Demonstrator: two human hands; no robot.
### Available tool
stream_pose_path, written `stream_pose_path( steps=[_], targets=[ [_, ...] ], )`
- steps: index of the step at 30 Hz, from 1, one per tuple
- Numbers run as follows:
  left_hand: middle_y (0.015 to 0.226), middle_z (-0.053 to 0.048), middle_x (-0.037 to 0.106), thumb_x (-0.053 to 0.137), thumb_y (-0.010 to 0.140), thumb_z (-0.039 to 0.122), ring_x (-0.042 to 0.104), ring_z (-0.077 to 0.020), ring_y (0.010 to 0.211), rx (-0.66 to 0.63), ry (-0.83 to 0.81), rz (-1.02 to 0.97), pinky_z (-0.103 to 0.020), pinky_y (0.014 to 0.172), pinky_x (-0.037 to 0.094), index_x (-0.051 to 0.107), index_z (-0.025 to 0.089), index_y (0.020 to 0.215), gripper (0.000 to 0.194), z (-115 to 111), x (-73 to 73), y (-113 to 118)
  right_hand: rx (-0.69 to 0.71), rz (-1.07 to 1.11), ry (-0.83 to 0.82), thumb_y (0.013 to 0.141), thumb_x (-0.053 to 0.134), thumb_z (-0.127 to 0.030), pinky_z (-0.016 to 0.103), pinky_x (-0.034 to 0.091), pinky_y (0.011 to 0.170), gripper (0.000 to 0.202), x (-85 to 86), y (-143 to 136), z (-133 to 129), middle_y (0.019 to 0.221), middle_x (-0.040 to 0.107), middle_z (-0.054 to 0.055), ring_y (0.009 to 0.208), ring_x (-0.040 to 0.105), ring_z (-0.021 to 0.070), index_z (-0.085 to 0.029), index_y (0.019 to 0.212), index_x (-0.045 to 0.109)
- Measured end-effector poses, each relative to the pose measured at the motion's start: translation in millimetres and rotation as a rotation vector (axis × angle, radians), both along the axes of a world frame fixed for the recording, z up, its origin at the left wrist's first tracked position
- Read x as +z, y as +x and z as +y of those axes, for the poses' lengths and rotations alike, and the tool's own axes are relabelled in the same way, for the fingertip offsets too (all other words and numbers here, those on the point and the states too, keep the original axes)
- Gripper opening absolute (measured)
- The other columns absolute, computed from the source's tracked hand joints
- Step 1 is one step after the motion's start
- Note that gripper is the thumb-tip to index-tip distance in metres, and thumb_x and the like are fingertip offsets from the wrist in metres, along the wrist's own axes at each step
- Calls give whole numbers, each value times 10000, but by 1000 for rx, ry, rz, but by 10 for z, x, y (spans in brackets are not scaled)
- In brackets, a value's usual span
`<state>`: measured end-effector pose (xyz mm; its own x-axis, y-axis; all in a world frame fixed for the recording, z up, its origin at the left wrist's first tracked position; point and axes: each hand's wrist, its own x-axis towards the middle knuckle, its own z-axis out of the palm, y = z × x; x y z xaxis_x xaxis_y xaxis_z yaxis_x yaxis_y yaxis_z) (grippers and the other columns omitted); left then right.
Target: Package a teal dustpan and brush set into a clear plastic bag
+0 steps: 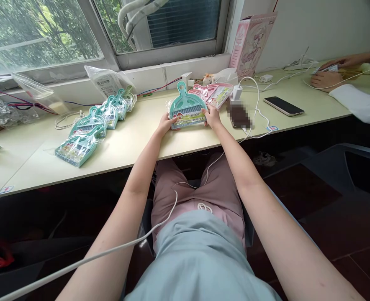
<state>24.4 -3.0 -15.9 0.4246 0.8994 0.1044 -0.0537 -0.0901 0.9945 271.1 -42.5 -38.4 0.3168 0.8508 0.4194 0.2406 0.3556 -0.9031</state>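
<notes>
Between my hands is a teal toy dustpan and brush set (187, 100) in clear wrapping, its looped handle pointing away from me. My left hand (166, 124) grips its left lower corner, and my right hand (212, 116) grips the right one. A printed label runs across its lower half. Just behind it to the right lie pink dustpan sets (214, 93), also wrapped. To the left, several more wrapped teal dustpan sets (78, 146) lie overlapping in a row that runs back toward the window.
A phone (283, 105), a white charger with cable (237, 92) and a blurred dark object (240, 116) are on the right. A pink box (250, 44) stands behind. Another person's hands (327, 77) are at far right. A cable crosses my lap.
</notes>
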Motion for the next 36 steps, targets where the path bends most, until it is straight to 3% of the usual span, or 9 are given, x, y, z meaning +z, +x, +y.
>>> stream_pose_path(
  steps=[6,11,15,18,22,26,30,32,36],
  targets=[
    [965,-91,703,756,764,224,705,-221,764,28,-22,6,-477,765,613,556,155,1062,365,1,13,4,-25,-68,-41,814,618,-679,348,606,525,554,50,-25,-45,851,664,53,599,667,185,-191,1070,678],
    [937,-79,707,721,783,191,703,-206,753,84,-62,-16,-399,720,628,576,151,1078,331,19,19,0,-25,-58,-56,825,417,-820,321,573,496,736,109,-33,-84,788,677,55,617,687,202,-189,1125,650],
    [1042,-70,688,671,830,189,710,-175,743,244,-168,-165,-319,673,631,543,180,1178,370,71,66,-11,97,-45,-183,846,311,-833,234,460,401,830,141,-75,-135,705,706,55,459,616,141,-160,1242,590],
    [1110,-73,668,637,875,214,718,-160,781,386,-261,-284,-258,659,624,487,212,1276,428,117,120,-79,171,-127,-226,837,465,-775,191,430,409,686,153,-168,-208,659,713,36,411,565,91,-166,1077,668],
    [1173,-103,669,555,903,160,717,-192,892,404,-321,-318,-266,684,635,474,189,1347,451,155,137,-201,282,-209,-220,806,674,-606,166,409,419,445,168,-352,-322,594,705,10,377,498,54,-167,872,707],
    [1192,-101,675,577,886,174,701,-239,997,384,-292,-276,-335,735,651,472,205,1394,520,174,92,-225,374,-22,-280,812,695,-564,177,383,378,414,258,-577,-373,618,718,20,379,531,75,-164,917,688],
    [1208,-108,675,534,903,141,701,-211,997,323,-304,-271,-299,791,634,531,151,1338,435,151,70,-174,405,193,-312,833,660,-591,175,367,361,423,390,-891,-277,743,749,24,446,595,88,-196,985,637],
    [1155,-113,696,533,900,129,708,-203,954,290,-325,-254,-299,807,624,550,118,1307,408,125,79,-159,371,232,-291,833,685,-545,175,362,368,362,419,-1059,-189,713,730,9,449,592,89,-202,912,602],
    [1011,-72,725,555,889,127,707,-181,862,271,-288,-230,-319,813,616,548,139,1292,403,91,102,-163,173,218,-231,870,666,-370,172,340,385,218,394,-1257,-48,611,661,-32,410,539,70,-198,793,558]
  ],
)
